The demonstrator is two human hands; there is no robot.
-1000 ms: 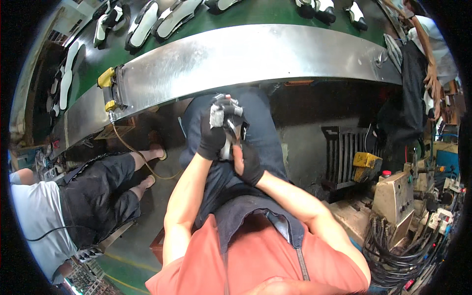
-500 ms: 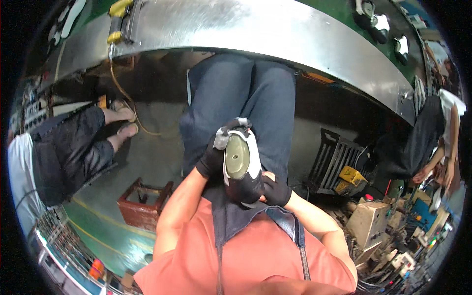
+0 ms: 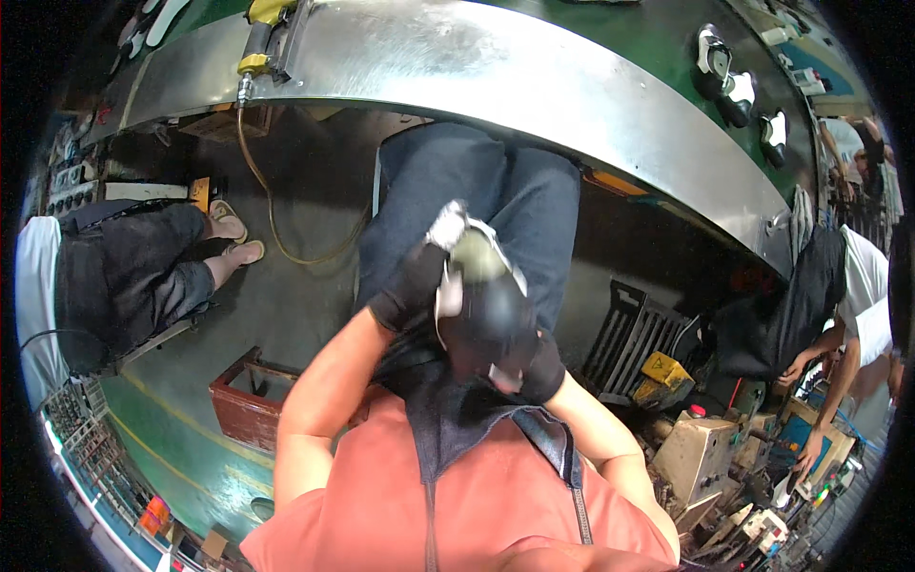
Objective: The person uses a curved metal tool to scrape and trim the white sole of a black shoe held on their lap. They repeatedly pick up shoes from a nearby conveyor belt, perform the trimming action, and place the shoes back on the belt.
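Though blur smears the shoe (image 3: 486,315), we see it between left hand (image 3: 420,272), clamped on it, and right hand (image 3: 543,368), grip unclear.

The shoe (image 3: 491,319) between both hands' fingers is blurred, its dark end smeared. The left hand's (image 3: 416,281) wrapped fingertips blur too; the right hand's (image 3: 543,370) fingers are partly hidden by the shoe. Well beyond the left fingers, the top edge cuts off a yellow-and-black tool (image 3: 256,43).

The shoe (image 3: 491,322) is black and white.
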